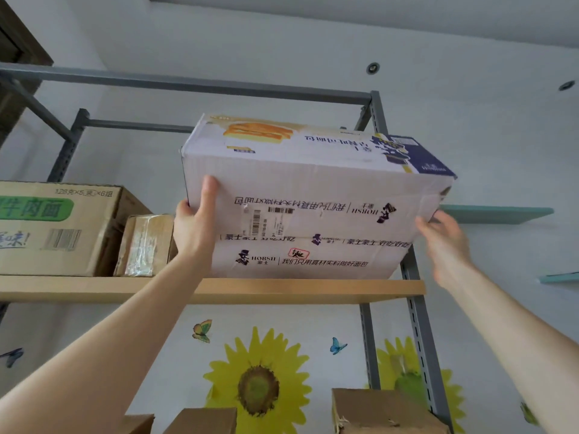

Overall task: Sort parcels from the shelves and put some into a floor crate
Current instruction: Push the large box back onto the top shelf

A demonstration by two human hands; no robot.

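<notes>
Lifting step: left hand (194,223) gripped the white box (313,189) above the top shelf (282,291); right hand (445,242) steadied its end, grip unclear. Next: lower it carefully.

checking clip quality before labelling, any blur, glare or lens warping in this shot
Head view: the right hand is motion-blurred, the left hand sharp; the white box lettering is readable; wide-angle bending curves the shelf frame; lighting soft and even, no glare.
</notes>
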